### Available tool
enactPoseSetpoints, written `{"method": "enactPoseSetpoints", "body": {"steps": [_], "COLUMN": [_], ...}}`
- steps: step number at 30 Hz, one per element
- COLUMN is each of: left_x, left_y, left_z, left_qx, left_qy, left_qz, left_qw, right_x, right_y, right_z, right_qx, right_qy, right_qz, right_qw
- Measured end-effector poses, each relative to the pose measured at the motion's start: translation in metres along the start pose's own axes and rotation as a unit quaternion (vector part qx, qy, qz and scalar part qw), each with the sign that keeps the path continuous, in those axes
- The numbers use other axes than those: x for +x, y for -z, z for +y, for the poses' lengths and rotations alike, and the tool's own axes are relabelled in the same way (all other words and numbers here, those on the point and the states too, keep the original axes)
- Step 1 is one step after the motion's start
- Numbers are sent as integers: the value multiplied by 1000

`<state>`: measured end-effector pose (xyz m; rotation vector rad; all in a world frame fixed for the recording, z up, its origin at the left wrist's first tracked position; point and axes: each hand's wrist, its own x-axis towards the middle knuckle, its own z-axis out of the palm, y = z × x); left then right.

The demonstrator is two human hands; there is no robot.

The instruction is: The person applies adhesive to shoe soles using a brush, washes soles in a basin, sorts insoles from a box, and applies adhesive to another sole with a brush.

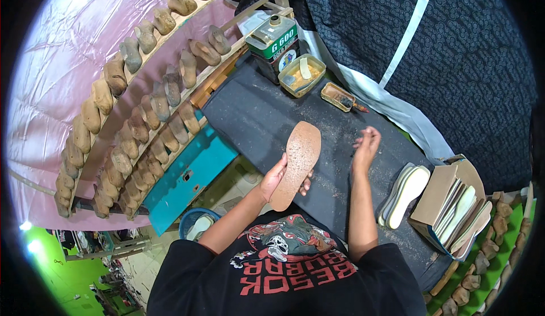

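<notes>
My left hand [276,178] is closed on the lower half of a brown shoe insole [302,152], with fingertips showing past its right edge. The insole is tilted above the dark work table [250,111], its speckled, rough-looking face toward me. Over the table to the right, my right hand [366,147] has loosely bent fingers, somewhat apart, and I see nothing in them. Ahead of it lies a small tray [338,97] with a brush [359,107] resting across its end. Beside that stands a plastic tub [302,76] of yellowish-brown matter with a pale flat piece in it.
A green and black metal can [273,40] stands at the table's far left. Pale insoles [406,194] are stacked at right, beside a cardboard box [434,194] full of flat sole pieces. Shelves of wooden shoe lasts [131,55] line the left. A blue basin [197,220] sits below.
</notes>
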<state>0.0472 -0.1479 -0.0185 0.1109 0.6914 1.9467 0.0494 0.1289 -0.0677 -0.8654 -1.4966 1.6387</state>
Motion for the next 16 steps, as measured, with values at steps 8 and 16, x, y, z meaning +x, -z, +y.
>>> {"method": "enactPoseSetpoints", "body": {"steps": [8,16], "left_x": [-3,-62], "left_y": [-10,-4], "left_z": [-14,-7], "left_qx": [71,22], "left_qy": [-98,-269], "left_qz": [157,169], "left_qw": [980,948], "right_x": [-100,-148], "right_y": [4,-40], "right_z": [-1,-22], "right_qx": [36,18], "right_qy": [-200,-132], "right_qz": [-405,-616], "right_qw": [892,777]}}
